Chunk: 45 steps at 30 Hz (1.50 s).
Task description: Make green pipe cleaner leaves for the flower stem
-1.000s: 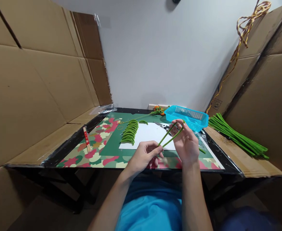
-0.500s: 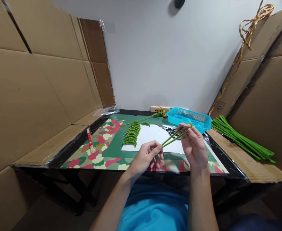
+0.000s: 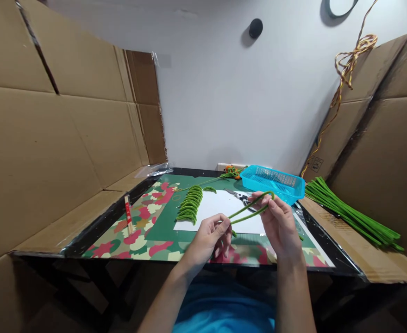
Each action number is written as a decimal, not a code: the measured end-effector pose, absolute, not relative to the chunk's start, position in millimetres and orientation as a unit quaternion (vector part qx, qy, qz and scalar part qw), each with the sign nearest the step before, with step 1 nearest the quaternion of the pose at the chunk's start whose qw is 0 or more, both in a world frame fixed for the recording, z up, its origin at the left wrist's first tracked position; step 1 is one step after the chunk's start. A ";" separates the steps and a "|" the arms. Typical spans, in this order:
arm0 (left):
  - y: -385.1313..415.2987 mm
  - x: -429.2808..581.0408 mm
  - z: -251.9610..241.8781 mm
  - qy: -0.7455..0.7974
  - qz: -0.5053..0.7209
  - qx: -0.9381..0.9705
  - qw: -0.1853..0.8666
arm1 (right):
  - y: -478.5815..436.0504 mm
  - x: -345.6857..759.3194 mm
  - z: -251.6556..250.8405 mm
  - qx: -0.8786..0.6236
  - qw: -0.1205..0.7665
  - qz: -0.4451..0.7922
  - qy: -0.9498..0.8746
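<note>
while the left hand [image 3: 212, 234] pinches the stem [image 3: 250, 216], the right hand [image 3: 280, 224] grips its bend — now bowed wider, so its shape is likely not set.

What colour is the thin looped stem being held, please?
The thin looped stem is green, head view.

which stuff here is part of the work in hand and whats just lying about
Likely in use:
- bent green stem, held by left hand and right hand
- row of curved green pieces
- bundle of straight green stems
- cutting tool, perhaps

Probably just lying about:
- red-wrapped chopsticks
- blue basket
- orange flowers
</note>
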<state>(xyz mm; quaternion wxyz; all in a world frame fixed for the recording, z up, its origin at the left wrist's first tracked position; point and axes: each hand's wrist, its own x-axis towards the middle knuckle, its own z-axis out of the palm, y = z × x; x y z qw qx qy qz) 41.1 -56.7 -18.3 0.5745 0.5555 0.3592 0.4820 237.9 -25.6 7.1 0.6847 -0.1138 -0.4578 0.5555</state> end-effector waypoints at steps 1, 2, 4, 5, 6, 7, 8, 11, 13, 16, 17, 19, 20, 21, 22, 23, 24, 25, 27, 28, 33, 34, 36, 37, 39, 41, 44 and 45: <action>-56.1 40.7 -19.0 0.355 0.486 0.549 0.579 | -25.4 238.0 6.7 -0.113 0.684 0.551 -0.464; -55.5 40.5 -19.6 0.354 0.489 0.545 0.582 | -25.2 238.1 6.5 -0.112 0.685 0.546 -0.470; -54.5 40.4 -20.1 0.360 0.487 0.542 0.582 | -25.0 238.4 6.1 -0.110 0.685 0.542 -0.474; -54.1 40.5 -20.1 0.367 0.482 0.544 0.580 | -25.0 238.7 5.8 -0.111 0.685 0.542 -0.474; -53.9 40.6 -19.9 0.373 0.477 0.546 0.579 | -25.1 239.1 5.5 -0.112 0.684 0.544 -0.474; -53.7 40.7 -19.6 0.378 0.472 0.547 0.579 | -25.2 239.4 5.1 -0.116 0.682 0.545 -0.474; -53.6 40.7 -19.4 0.379 0.469 0.549 0.579 | -25.5 239.7 4.6 -0.120 0.680 0.545 -0.475; -53.4 40.1 -19.6 0.376 0.469 0.548 0.582 | -25.9 239.3 2.5 -0.133 0.679 0.537 -0.482; -53.2 39.1 -21.5 0.375 0.468 0.542 0.588 | -25.4 238.1 0.4 -0.140 0.684 0.530 -0.481; -52.1 37.3 -27.0 0.379 0.456 0.531 0.605 | -22.8 236.3 -3.3 -0.160 0.690 0.521 -0.476; -51.6 36.9 -28.9 0.378 0.456 0.526 0.611 | -21.9 236.0 -4.3 -0.168 0.688 0.519 -0.479; -50.7 36.9 -32.0 0.381 0.470 0.509 0.612 | -21.1 236.1 -5.6 -0.183 0.682 0.514 -0.488; -50.6 37.2 -32.8 0.386 0.480 0.500 0.610 | -21.3 236.4 -6.0 -0.188 0.678 0.513 -0.492; -50.8 37.7 -33.0 0.391 0.488 0.491 0.606 | -22.1 236.8 -6.4 -0.192 0.676 0.513 -0.493; -51.1 38.3 -32.6 0.397 0.494 0.483 0.603 | -23.3 237.3 -6.9 -0.195 0.675 0.514 -0.493; -51.7 38.9 -31.7 0.402 0.498 0.478 0.601 | -24.8 237.9 -7.6 -0.197 0.675 0.515 -0.491; -52.4 39.5 -30.4 0.405 0.498 0.476 0.601 | -26.2 238.3 -8.4 -0.201 0.676 0.513 -0.489; -53.1 40.0 -28.8 0.405 0.498 0.476 0.602 | -27.4 238.8 -9.3 -0.205 0.679 0.509 -0.487; -54.2 40.5 -25.8 0.394 0.502 0.479 0.603 | -28.7 239.7 -11.4 -0.216 0.686 0.496 -0.486; -54.5 40.6 -24.6 0.387 0.504 0.482 0.602 | -28.5 240.1 -12.2 -0.222 0.690 0.489 -0.486; -53.2 41.4 -23.9 0.385 0.515 0.490 0.589 | -22.4 241.9 -11.8 -0.212 0.711 0.450 -0.497; -52.9 41.6 -24.3 0.388 0.519 0.490 0.583 | -21.1 241.7 -11.3 -0.205 0.715 0.445 -0.499; -52.5 42.0 -25.4 0.395 0.528 0.490 0.569 | -19.1 240.5 -11.1 -0.201 0.714 0.440 -0.506; -52.4 42.2 -25.8 0.399 0.531 0.492 0.564 | -18.5 239.4 -11.6 -0.204 0.713 0.438 -0.508; -52.1 42.6 -26.7 0.405 0.531 0.497 0.554 | -17.5 236.7 -13.8 -0.207 0.710 0.436 -0.513; -51.2 42.8 -27.6 0.411 0.527 0.503 0.548 | -16.7 233.4 -17.1 -0.204 0.710 0.435 -0.515; -49.9 43.0 -28.1 0.419 0.516 0.512 0.544 | -15.4 227.9 -21.3 -0.200 0.722 0.430 -0.504; -49.8 43.1 -28.0 0.423 0.513 0.512 0.543 | -14.9 226.1 -22.2 -0.200 0.728 0.430 -0.495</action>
